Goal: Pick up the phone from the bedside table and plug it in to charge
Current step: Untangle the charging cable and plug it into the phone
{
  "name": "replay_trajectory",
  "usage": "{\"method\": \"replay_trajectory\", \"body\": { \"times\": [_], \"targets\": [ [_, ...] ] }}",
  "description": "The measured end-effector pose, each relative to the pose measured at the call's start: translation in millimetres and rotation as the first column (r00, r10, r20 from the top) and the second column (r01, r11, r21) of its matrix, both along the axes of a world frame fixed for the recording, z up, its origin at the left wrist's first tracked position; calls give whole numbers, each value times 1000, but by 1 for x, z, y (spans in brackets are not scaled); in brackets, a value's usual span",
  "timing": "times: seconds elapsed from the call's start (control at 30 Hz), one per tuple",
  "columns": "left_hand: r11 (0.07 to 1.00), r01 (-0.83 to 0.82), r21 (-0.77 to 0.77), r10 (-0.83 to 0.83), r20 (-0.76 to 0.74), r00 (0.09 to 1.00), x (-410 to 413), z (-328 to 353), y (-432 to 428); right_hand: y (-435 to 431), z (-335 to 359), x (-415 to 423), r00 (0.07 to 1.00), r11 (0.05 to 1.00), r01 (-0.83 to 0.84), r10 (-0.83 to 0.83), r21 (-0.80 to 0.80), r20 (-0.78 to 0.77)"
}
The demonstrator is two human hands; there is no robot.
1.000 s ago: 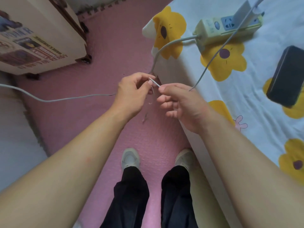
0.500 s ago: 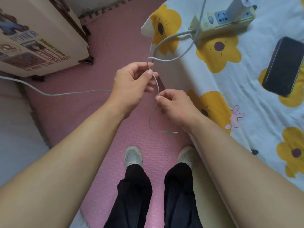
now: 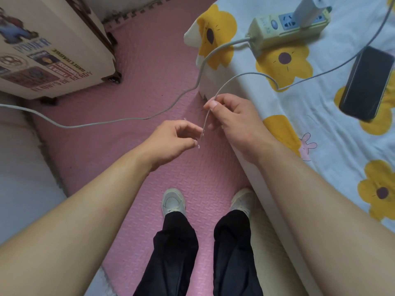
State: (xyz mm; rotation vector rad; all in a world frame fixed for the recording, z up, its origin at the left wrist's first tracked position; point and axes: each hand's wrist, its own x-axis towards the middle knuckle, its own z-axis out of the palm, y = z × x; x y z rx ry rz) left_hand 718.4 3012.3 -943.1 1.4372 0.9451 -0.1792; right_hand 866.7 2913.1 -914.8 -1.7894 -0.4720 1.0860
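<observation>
Pinching cable (image 3: 245, 74) w/ R hand (image 3: 235, 122); L hand (image 3: 173, 139) grips its tip; cabinet sticker (image 3: 32, 45): "POWER".

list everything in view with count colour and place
phone: 1, black, on bed, right
power strip: 1, cream, on bed, top
charger plug: 1, white, in the power strip
charging cable: 1, thin grey, from charger plug, off bed edge
strip cord: 1, thicker grey, off bed across floor
bedsheet: 1, white with yellow flowers, right
floor mat: 1, pink, centre
cabinet: 1, cream with stickers, top left
shoes: 2, pale grey, on mat
left hand: 1, pinches cable's end
right hand: 1, pinches cable above it
</observation>
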Motion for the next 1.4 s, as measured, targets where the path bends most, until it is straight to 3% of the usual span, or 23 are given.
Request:
{"method": "replay_trajectory", "body": {
  "times": [0.17,0.37,0.53,0.7,0.83,1.0,1.17,1.3,1.4],
  "targets": [
    [997,70,-27,-69,55,996,-6,7,1,2,16,3,997,998,55,-54,23,-61],
    [992,102,76,-109,87,990,4,24,-3,0,37,4,991,996,91,-89,15,-102],
    [994,-105,27,101,127,987,14,42,-3,-18,43,9,995,984,88,-95,-157,-40],
    [946,-299,-129,317,164,934,30,66,-4,-44,42,3,994,929,-109,111,-355,-14],
    [903,-347,-252,398,194,897,44,82,-6,-59,42,-3,995,930,-95,101,-355,-3],
    [871,-355,-340,436,200,878,59,94,-8,-67,48,4,987,950,51,-1,-307,162],
    [927,-273,-256,323,177,930,72,96,-16,-75,63,22,975,963,109,-56,-246,215],
    [990,-71,-120,85,113,990,81,94,-32,-85,76,40,972,962,154,-106,-225,210],
    [988,148,45,-151,64,986,89,90,-44,-95,84,55,972,961,177,-137,-211,191]
  ]
}}
